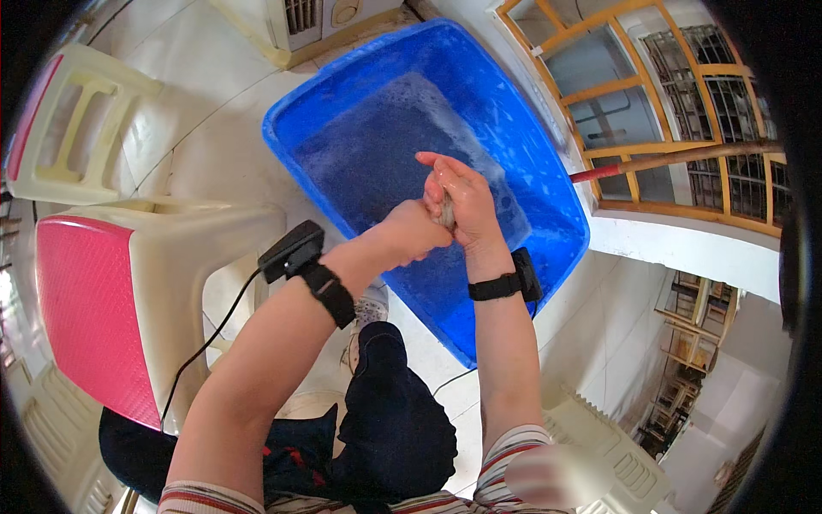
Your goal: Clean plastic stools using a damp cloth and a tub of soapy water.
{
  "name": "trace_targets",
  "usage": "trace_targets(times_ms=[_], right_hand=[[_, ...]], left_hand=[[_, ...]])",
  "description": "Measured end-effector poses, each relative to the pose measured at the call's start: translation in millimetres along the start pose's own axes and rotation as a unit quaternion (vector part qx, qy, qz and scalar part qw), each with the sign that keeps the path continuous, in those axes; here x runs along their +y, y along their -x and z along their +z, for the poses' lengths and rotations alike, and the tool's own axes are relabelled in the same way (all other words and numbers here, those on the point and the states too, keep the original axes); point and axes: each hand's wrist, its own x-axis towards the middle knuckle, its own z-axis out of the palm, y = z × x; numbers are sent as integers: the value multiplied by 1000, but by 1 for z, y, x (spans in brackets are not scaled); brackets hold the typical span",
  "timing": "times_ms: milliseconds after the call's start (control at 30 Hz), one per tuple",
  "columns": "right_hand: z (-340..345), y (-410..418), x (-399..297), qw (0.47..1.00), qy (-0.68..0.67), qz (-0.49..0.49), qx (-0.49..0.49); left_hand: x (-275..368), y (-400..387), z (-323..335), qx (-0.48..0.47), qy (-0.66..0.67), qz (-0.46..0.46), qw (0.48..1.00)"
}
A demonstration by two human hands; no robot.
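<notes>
A large blue plastic tub (295, 109) stands on the floor before me, holding cloudy water (385, 148) with suds along one side. Over the water my hands meet, wet and pressed together. My left hand (414, 228) is curled into a fist against the heel of my right hand (469, 196). Between them shows a small, pale, wet bundle (445, 212), perhaps cloth; most of it is hidden by the fingers. My right fingers bend around its upper end, with the forefinger sticking out to the left. Black straps with small devices circle both wrists.
To the left are a pink-topped cream plastic stool (90, 308) and another stool (83, 128). A black cable (218, 334) hangs from my left wrist device. A wooden pole (681, 157) reaches towards the tub's right rim. A cream plastic piece (603, 443) sits at lower right.
</notes>
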Motion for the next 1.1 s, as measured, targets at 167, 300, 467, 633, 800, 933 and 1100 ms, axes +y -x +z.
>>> trace_targets(times_ms=[167,300,467,633,800,933,1100], right_hand=[[8,-2,13,996,-15,-14,86],[16,1,20,979,-59,-30,194],[23,9,31,960,-111,-36,254],[29,20,27,944,-151,-39,290],[35,43,14,938,-165,-34,304],[38,57,-7,953,-180,-27,243],[63,88,-60,992,110,-65,17]], left_hand=[[1,-4,12,209,-350,68,910],[4,8,15,217,-402,60,887],[-1,24,16,245,-475,95,840],[-5,39,14,225,-511,183,809],[-8,59,23,228,-519,271,778],[4,90,39,273,-489,233,795],[5,135,12,210,-268,201,919]])
